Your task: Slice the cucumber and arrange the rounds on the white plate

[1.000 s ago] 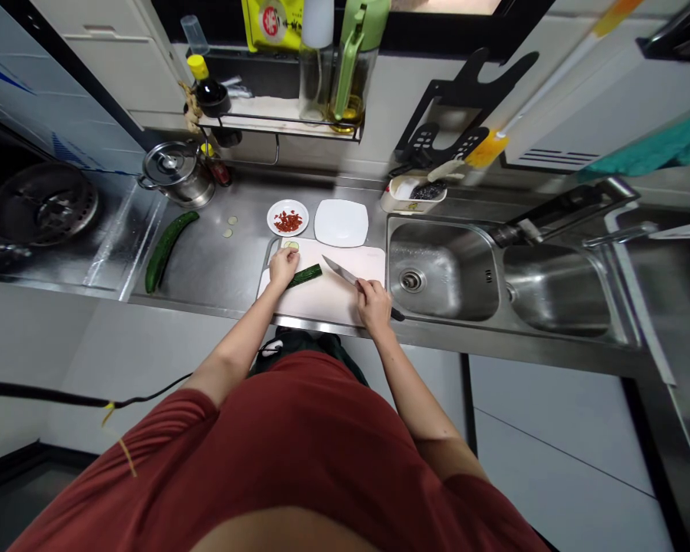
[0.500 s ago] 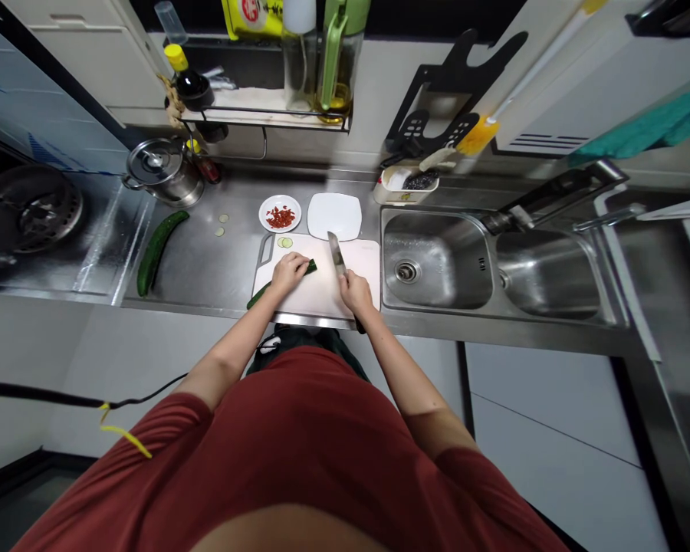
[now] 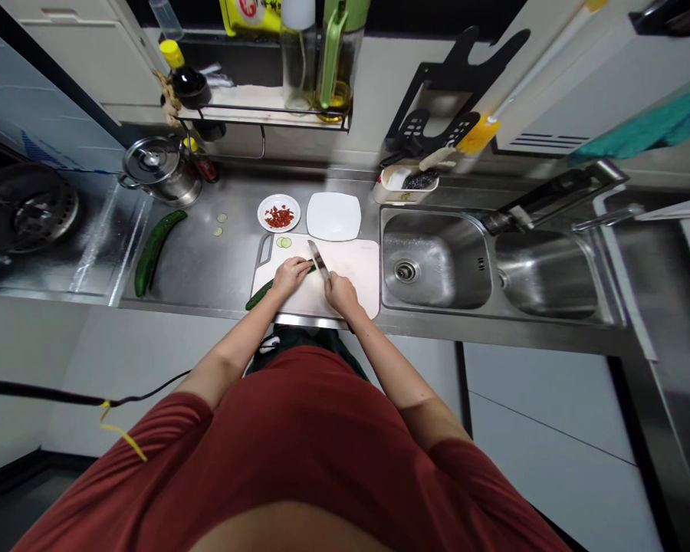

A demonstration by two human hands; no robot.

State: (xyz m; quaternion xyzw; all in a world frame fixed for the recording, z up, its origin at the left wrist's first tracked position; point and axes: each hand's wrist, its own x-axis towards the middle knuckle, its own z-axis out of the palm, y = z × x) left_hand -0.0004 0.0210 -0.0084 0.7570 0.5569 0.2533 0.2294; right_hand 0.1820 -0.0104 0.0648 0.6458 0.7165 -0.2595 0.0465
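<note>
A cucumber (image 3: pixel 258 297) lies slantwise on the white cutting board (image 3: pixel 353 261), its far end showing past my fingers. My left hand (image 3: pixel 290 276) is closed over it and holds it against the board. The handle of a knife (image 3: pixel 319 261) is in my right hand (image 3: pixel 340 293), with the blade pointing up and left beside the cucumber's cut end. Thin pale green slices (image 3: pixel 284 242) rest at the board's upper left. Beyond the board are a white plate of red chopped pieces (image 3: pixel 279 218) and a bare white square plate (image 3: pixel 334 216).
Another cucumber (image 3: pixel 154 253) and a few thin slices (image 3: pixel 220 224) lie on the steel counter to the left. A lidded pot (image 3: pixel 161 172) stands behind them, near the stove (image 3: pixel 26 207). To the right is a double sink (image 3: pixel 442 261). Bottles fill the wall shelf (image 3: pixel 253 115).
My right hand has moved left with the knife, bringing the blade to the cucumber's cut end. My left hand stays on the cucumber. The view has shifted very slightly.
</note>
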